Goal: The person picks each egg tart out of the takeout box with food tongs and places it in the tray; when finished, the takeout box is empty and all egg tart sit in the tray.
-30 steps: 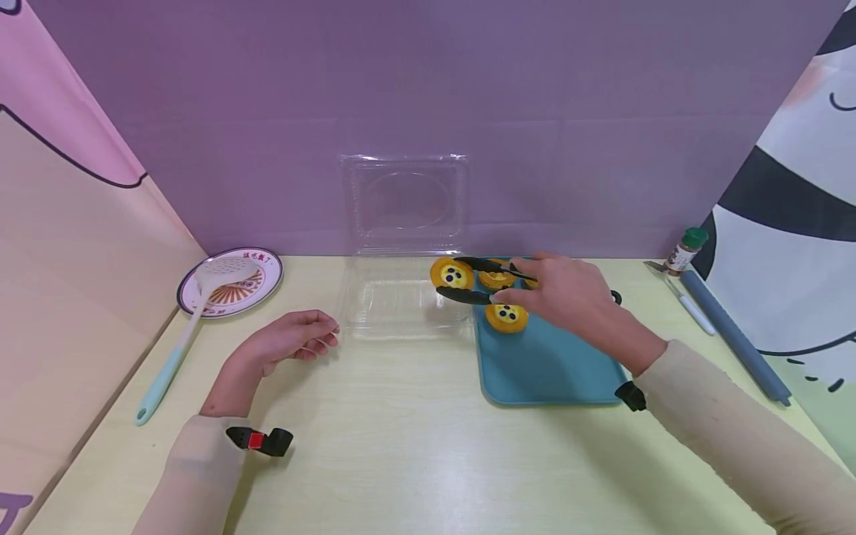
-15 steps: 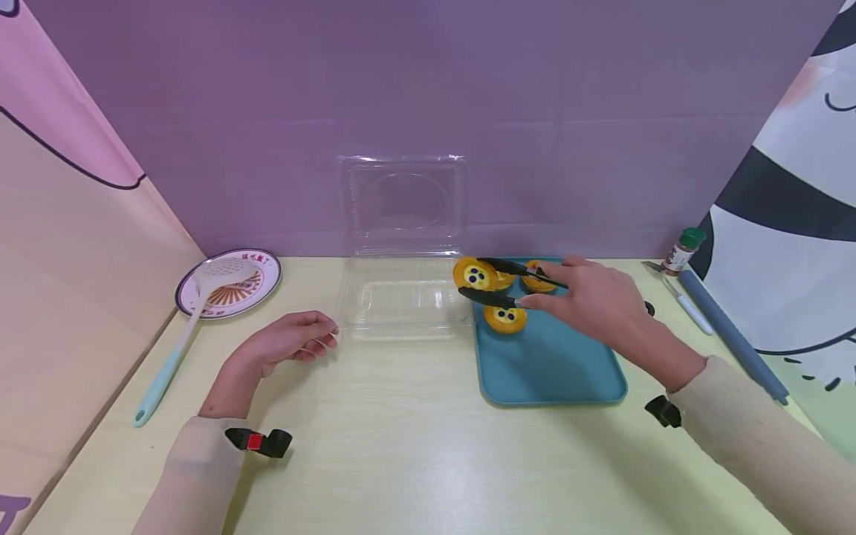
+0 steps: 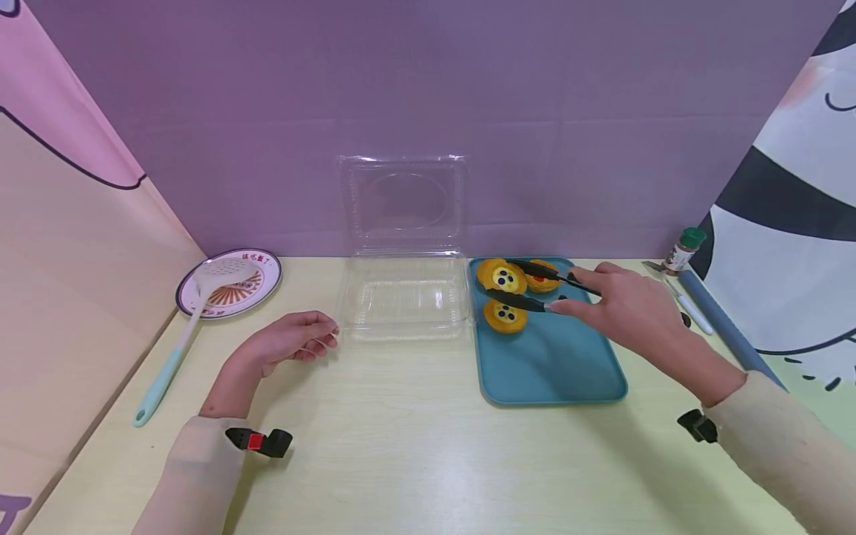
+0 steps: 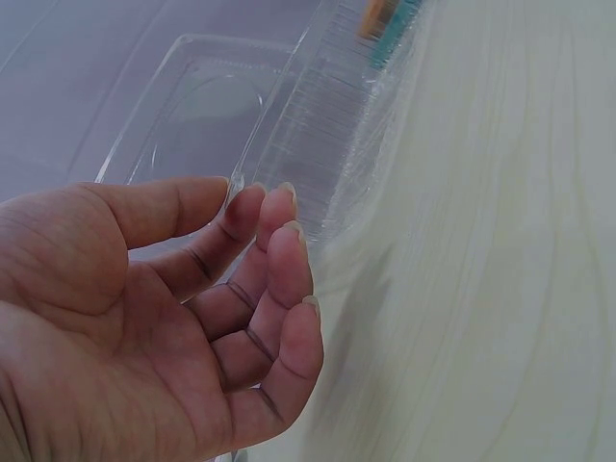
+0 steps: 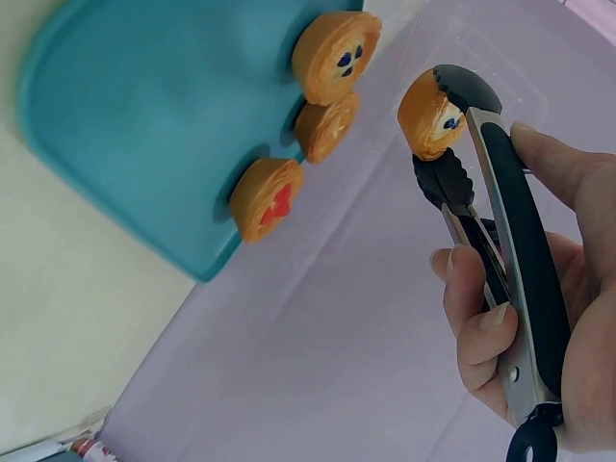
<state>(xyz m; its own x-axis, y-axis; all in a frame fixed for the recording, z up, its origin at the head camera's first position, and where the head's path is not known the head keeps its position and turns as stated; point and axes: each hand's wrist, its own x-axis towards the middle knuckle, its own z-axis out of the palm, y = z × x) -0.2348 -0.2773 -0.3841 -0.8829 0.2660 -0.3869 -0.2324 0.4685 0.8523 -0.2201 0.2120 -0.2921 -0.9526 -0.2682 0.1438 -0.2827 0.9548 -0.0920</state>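
My right hand (image 3: pixel 631 305) grips black-tipped tongs (image 5: pixel 525 269), and their tips pinch an egg tart topped with blueberries (image 5: pixel 428 115). In the head view that tart overlaps the blue tray (image 3: pixel 555 371). A second blueberry tart (image 3: pixel 506 317), a plain-topped tart (image 5: pixel 325 125) and a red-topped tart (image 3: pixel 543 276) sit on the tray; the head view hides the plain one behind the held tart. My left hand (image 3: pixel 294 339), fingers loosely bent, holds nothing. Its fingertips (image 4: pixel 289 255) are right at the near-left corner of a clear plastic container (image 3: pixel 408 293) whose lid (image 3: pixel 408 197) stands raised.
At the left, a skimmer (image 3: pixel 180 349) lies across a patterned plate (image 3: pixel 267 286). A green-capped jar (image 3: pixel 683 251), a white-handled knife (image 3: pixel 694 312) and a long grey-blue roll (image 3: pixel 722 319) line the right side. A purple backdrop (image 3: pixel 568 134) rises behind the table.
My right hand has moved rightward with the tongs and tart, from the container's right edge to over the tray. The left hand has stayed where it was.
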